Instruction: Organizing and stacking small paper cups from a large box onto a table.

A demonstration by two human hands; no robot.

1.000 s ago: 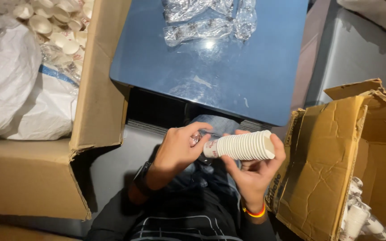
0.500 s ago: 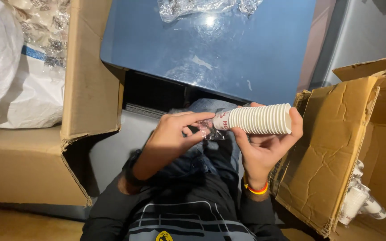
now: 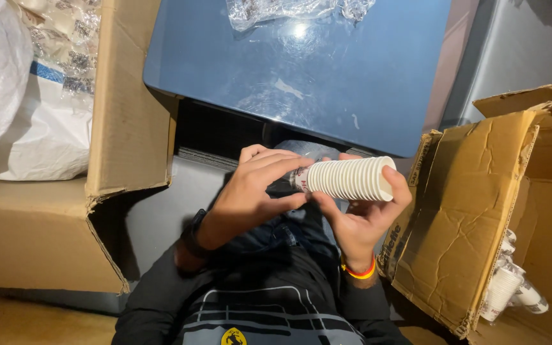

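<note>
fingers of the right hand wrap around a horizontal stack of nested white paper cups, just below the glossy blue table. left hand fingertips pinch the stack's narrow end.

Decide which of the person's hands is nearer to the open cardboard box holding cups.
Right. The right hand grips the cup stack beside the cardboard box; the left hand is farther.

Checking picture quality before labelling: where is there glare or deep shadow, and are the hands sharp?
Head view: a bright glare spot on the glossy blue tabletop; deep shadow beneath its edge; left hand, right hand and stack of paper cups evenly lit and sharp.
</note>
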